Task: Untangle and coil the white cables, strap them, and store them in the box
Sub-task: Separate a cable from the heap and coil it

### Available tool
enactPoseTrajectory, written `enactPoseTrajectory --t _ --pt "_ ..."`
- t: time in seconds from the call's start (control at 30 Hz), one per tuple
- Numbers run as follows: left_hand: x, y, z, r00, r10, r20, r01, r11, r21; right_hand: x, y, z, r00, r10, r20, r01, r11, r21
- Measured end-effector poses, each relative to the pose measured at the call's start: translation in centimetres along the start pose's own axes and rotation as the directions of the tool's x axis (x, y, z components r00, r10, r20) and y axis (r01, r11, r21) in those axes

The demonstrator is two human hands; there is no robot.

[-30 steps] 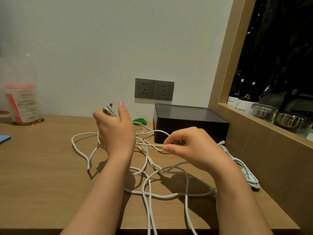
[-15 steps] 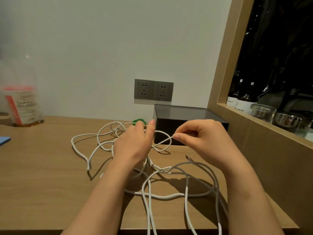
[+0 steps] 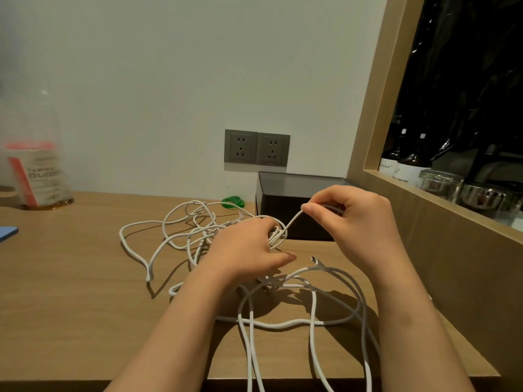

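Left hand [image 3: 249, 250] palm down over the middle of the tangle, fingers curled around a small bunch of thin loops, thumb stretched flat toward the right. Right hand [image 3: 353, 222] raised just in front of the box [image 3: 278, 210], thumb and forefinger pinching one taut strand that slants down-left into that bunch, other fingers folded in.

White cables [image 3: 148, 273]: round, smooth cords sprawled in loose overlapping loops on the matte, fine-grained wooden table [image 3: 70, 292], with wide curves to the left and longer runs trailing off the near edge. One plug [image 3: 313, 259] with a small metal tip lying free, just near of the pinching fingers.

Black, rectangular and sharp-edged, with a thin pale rim round the top: so the box, against the far wall, right of centre. Green strap [image 3: 233, 201], small and flat, just left of it. Grey double socket [image 3: 257, 148] on the pale wall above. Blurred clear bottle [image 3: 36, 171] with a red-and-white label, far left.
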State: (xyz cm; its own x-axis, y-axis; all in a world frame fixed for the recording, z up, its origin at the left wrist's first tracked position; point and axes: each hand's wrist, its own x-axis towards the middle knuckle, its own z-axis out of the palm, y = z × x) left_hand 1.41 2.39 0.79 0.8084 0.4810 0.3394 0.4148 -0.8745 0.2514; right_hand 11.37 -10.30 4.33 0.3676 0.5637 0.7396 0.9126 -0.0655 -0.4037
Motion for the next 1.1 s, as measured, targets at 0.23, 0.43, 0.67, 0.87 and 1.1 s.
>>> enactPoseTrajectory --t 0.23,0.43,0.67,0.87,1.1 --pt "-0.5 -0.4 -0.3 0.998 0.043 0.052 -0.014 0.887 -0.462 0.1 0.4 -0.6 0.995 0.068 -0.080 -0.058 0.991 0.121" --pt "-0.7 -0.2 -1.2 0.995 0.095 0.027 -0.016 0.422 -0.907 0.1 0.4 -0.6 0.974 0.215 -0.066 -0.192 0.950 0.248" --pt "0.3 0.3 -1.3 0.961 -0.251 -0.116 -0.112 0.031 -0.993 0.2 -1.1 1.6 0.972 0.212 0.101 -0.233 0.922 0.310" --pt "0.7 0.7 -1.8 0.910 -0.406 -0.084 -0.137 -0.104 -0.985 0.1 -2.2 3.6 0.950 0.273 0.150 -0.310 0.869 0.385" --pt "0.5 1.5 -1.8 0.872 -0.485 -0.068 -0.155 -0.141 -0.978 -0.2 -3.0 4.8 0.924 0.328 0.199 -0.381 0.845 0.375"
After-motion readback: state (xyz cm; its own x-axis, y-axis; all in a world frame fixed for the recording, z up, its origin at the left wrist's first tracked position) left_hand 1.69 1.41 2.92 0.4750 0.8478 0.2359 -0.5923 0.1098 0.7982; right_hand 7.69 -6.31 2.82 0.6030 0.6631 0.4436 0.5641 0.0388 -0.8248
